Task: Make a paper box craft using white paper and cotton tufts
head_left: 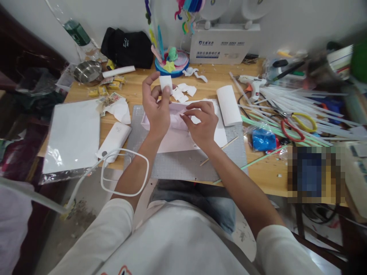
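Note:
Raised over the table, my left hand (156, 109) pinches a small white paper piece (165, 84) between thumb and fingers. My right hand (202, 124) is closed in a pinch just above a pale purple open box (146, 121); what its fingertips hold, if anything, is too small to make out. Both forearms hide parts of the box. Beneath it lie white paper sheets (177, 142) on a grey cutting mat (172, 168). Torn white scraps (186, 91) lie behind the box, and a curled white paper (229, 105) is to its right.
A glue gun (254, 84), scissors (298, 124) and many plastic strips (304, 101) crowd the right side. To the left are a white power bank (114, 140) and bagged white sheets (74, 133). A thin wooden stick (220, 150) crosses the mat. A metal bowl (87, 71) stands behind.

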Tool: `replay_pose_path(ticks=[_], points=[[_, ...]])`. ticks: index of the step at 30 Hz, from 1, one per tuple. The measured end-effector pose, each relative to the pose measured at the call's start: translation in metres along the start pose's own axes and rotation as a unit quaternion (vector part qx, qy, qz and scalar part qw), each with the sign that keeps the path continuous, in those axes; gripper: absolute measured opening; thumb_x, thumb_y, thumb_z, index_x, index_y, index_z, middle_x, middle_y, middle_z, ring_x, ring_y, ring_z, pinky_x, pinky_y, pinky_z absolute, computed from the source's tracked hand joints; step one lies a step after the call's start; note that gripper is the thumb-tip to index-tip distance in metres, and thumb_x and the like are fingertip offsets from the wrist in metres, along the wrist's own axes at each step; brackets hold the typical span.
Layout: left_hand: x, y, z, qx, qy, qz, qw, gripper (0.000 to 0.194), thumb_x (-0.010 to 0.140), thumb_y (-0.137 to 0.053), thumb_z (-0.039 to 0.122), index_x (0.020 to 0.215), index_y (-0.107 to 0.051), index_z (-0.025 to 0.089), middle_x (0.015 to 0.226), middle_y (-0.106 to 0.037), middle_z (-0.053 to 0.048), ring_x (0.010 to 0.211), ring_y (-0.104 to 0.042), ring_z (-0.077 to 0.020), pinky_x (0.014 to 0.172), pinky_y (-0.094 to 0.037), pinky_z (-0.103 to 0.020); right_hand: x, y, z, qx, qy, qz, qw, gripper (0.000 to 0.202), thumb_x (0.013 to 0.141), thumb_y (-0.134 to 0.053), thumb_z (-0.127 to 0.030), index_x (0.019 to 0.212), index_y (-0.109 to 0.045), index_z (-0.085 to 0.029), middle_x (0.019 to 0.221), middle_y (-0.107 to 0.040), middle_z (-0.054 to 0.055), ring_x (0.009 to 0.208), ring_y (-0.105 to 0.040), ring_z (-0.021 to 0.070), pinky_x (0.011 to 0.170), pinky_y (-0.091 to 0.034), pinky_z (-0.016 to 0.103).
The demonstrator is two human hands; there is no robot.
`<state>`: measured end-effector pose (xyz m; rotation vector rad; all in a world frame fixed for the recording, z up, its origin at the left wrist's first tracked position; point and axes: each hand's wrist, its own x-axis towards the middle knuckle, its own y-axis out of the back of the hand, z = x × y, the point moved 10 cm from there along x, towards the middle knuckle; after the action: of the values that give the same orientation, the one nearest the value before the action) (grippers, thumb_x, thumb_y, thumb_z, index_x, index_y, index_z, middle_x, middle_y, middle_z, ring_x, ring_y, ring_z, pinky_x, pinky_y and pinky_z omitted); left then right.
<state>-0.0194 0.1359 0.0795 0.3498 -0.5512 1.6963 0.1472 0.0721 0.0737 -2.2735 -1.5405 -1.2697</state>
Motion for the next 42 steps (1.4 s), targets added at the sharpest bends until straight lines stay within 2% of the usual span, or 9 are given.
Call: replay_pose_path(ticks=[7,10,15,21,25,28,32,35,42], points=[[-0.002,-0.003,0.006,-0.026,0.019,-0.003,0.999,0.036,0.094,-0.071,0.045,0.12,-0.052,0.03,0.081,-0.071,0.006,0.07,-0.059,-0.0105,0.06,-0.044,-0.026,-0.001,0.001,-0.006,0.017,0.023,-0.002,1.0,0.007,0.091,-0.071,-0.028,0.088,-0.077,-0.031,0.103,-0.079,0.0,0.101,-0.063,0.022,0.094,-0.052,0.044],[-0.003,-0.004,0.009,-0.02,0.014,-0.005,1.0,0.031,0.095,-0.07,0.039,0.118,-0.053,0.03,0.081,-0.072,0.005,0.067,-0.058,-0.0105,0.059,-0.044,-0.025,-0.001,0.001,0.001,0.044,-0.031,0.0,0.999,0.003,0.087,-0.075,-0.03,0.084,-0.076,-0.029,0.1,-0.078,0.001,0.1,-0.065,0.0215,0.094,-0.052,0.043],[-0.004,-0.006,0.007,-0.006,0.033,-0.018,0.999,0.024,0.098,-0.065,0.031,0.12,-0.056,0.027,0.089,-0.075,0.002,0.081,-0.068,-0.0127,0.067,-0.05,-0.027,-0.001,-0.004,0.025,0.052,-0.152,-0.007,0.987,0.019,0.077,-0.084,-0.038,0.071,-0.071,-0.025,0.1,-0.075,0.002,0.101,-0.067,0.0229,0.098,-0.051,0.046],[-0.005,-0.005,-0.001,0.01,0.077,-0.012,0.997,0.023,0.097,-0.067,0.042,0.11,-0.06,0.025,0.092,-0.077,-0.001,0.085,-0.07,-0.015,0.066,-0.049,-0.028,-0.002,-0.005,0.048,0.07,-0.214,-0.013,0.974,0.023,0.076,-0.083,-0.042,0.071,-0.071,-0.023,0.1,-0.075,0.003,0.103,-0.068,0.0225,0.1,-0.05,0.047],[-0.004,-0.003,-0.006,0.023,0.075,-0.005,0.997,0.025,0.098,-0.062,0.048,0.104,-0.063,0.024,0.096,-0.077,-0.002,0.085,-0.07,-0.0146,0.066,-0.05,-0.029,-0.002,0.004,0.063,0.119,-0.251,0.016,0.96,0.018,0.086,-0.073,-0.04,0.081,-0.074,-0.023,0.091,-0.075,0.002,0.092,-0.069,0.0182,0.082,-0.055,0.037],[-0.006,-0.004,-0.015,0.022,0.081,-0.01,0.996,0.028,0.09,-0.07,0.055,0.097,-0.067,0.027,0.091,-0.077,0.002,0.08,-0.068,-0.0128,0.061,-0.051,-0.028,0.004,0.02,0.061,0.148,-0.234,0.047,0.96,0.02,0.087,-0.072,-0.042,0.081,-0.072,-0.023,0.08,-0.072,-0.001,0.079,-0.067,0.0141,0.072,-0.054,0.031],[-0.02,-0.029,-0.026,0.039,0.148,-0.101,0.983,0.027,0.087,-0.074,0.051,0.092,-0.071,0.025,0.084,-0.072,0.002,0.072,-0.064,-0.0112,0.058,-0.051,-0.025,0.011,0.036,0.044,0.176,-0.195,0.04,0.964,0.027,0.086,-0.072,-0.051,0.086,-0.07,-0.025,0.082,-0.071,-0.001,0.078,-0.066,0.0133,0.071,-0.056,0.03],[-0.035,-0.05,-0.021,0.046,0.171,-0.177,0.968,0.031,0.086,-0.074,0.052,0.086,-0.071,0.021,0.078,-0.071,0.001,0.067,-0.063,-0.0101,0.056,-0.05,-0.022,0.009,0.04,0.039,0.196,-0.198,0.024,0.96,0.032,0.082,-0.076,-0.055,0.093,-0.07,-0.026,0.089,-0.071,0.0,0.082,-0.068,0.0148,0.07,-0.058,0.03],[-0.042,-0.062,-0.012,0.041,0.146,-0.22,0.964,0.039,0.078,-0.081,0.056,0.077,-0.071,0.018,0.073,-0.071,0.0,0.067,-0.064,-0.0099,0.06,-0.051,-0.021,-0.005,0.029,0.048,0.259,-0.232,0.01,0.938,0.027,0.074,-0.084,-0.049,0.085,-0.071,-0.028,0.078,-0.068,-0.003,0.069,-0.062,0.0105,0.06,-0.054,0.027]])
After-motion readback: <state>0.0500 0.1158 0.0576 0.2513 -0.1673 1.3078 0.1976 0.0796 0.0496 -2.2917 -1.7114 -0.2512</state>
